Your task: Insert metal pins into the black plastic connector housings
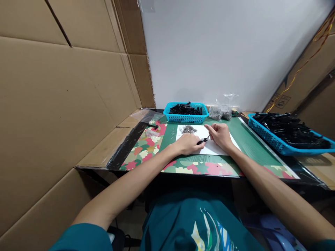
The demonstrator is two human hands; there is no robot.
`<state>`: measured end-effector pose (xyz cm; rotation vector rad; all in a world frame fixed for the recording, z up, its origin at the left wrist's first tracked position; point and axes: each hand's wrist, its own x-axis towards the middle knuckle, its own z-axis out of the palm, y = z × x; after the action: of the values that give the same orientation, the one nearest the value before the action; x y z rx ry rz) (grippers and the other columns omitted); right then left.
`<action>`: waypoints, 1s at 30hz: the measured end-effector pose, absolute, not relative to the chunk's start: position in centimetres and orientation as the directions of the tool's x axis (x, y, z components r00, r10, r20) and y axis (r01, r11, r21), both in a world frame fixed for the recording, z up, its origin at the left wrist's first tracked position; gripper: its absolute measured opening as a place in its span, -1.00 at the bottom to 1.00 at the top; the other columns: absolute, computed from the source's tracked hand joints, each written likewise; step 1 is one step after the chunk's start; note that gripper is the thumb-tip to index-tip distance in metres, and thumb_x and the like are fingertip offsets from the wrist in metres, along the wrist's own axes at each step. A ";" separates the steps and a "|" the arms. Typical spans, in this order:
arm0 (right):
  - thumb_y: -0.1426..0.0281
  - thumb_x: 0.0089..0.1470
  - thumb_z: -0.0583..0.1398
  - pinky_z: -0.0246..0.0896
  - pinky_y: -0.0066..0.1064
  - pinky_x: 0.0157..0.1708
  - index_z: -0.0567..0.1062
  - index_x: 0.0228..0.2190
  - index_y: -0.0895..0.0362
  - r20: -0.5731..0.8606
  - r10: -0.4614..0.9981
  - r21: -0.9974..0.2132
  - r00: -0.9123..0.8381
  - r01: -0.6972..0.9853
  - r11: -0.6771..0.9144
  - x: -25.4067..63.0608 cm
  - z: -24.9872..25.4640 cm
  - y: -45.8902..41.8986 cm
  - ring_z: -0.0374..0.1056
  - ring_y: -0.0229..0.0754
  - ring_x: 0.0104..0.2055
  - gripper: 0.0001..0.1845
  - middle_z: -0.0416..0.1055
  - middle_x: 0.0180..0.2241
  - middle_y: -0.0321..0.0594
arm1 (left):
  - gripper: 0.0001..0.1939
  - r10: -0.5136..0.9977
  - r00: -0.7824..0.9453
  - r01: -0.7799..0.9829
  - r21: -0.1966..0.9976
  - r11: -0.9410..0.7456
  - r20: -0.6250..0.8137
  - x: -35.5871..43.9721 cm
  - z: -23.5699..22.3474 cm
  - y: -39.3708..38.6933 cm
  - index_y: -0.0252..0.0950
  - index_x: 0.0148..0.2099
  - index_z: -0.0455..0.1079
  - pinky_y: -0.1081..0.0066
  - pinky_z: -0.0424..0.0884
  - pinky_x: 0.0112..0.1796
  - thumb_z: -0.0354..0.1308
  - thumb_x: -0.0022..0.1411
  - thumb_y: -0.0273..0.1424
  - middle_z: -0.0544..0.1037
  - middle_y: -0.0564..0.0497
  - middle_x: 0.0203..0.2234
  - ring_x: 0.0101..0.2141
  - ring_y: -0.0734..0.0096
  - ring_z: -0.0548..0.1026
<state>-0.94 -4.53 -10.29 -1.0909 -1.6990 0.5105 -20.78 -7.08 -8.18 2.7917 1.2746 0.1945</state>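
Working near two blue baskets (185,119), my left hand (188,143) pinches one black part (201,142) jutting rightward; my right hand (221,135), one silvery piece (208,136).

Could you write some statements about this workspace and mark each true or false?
1. The left hand grips a small black piece. True.
2. Only one hand is in view. False: the right hand also shows, pinching a thin silvery item.
3. A pile of small metallic pieces lies on a white sheet. True.
4. Two blue baskets hold black parts. True.
5. Mugs stand behind the sheet. False: clear plastic bags do.
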 end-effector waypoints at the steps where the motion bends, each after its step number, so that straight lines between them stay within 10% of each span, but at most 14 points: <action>1: -0.24 0.18 0.21 0.14 -0.37 -0.53 0.39 -0.70 0.09 0.533 0.843 -0.748 -0.072 0.425 0.509 -0.9 -10.3 -4.5 0.22 -0.23 -0.66 -0.26 0.37 -0.73 -0.20 | -0.42 0.755 0.650 0.746 0.112 -0.656 0.090 -20.8 -8.2 -7.1 -0.34 -0.37 0.55 0.30 0.11 -0.43 -0.08 0.51 -0.08 0.58 -0.14 -0.49 -0.51 0.25 0.44; 30: -0.24 0.23 0.15 0.19 -0.34 -0.50 0.38 -0.71 0.08 0.487 0.864 -0.758 -0.127 0.429 0.491 -1.1 -10.4 -4.1 0.20 -0.23 -0.71 -0.24 0.32 -0.77 -0.23 | -0.48 0.764 0.637 0.753 0.125 -0.645 0.103 -20.6 -8.4 -7.0 -0.29 -0.38 0.51 0.30 0.15 -0.39 -0.06 0.49 -0.13 0.58 -0.14 -0.50 -0.49 0.21 0.47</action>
<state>-1.14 -4.06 -10.38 -1.1001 -1.7454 0.5500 -20.61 -7.04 -8.35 2.7784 1.2894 0.2250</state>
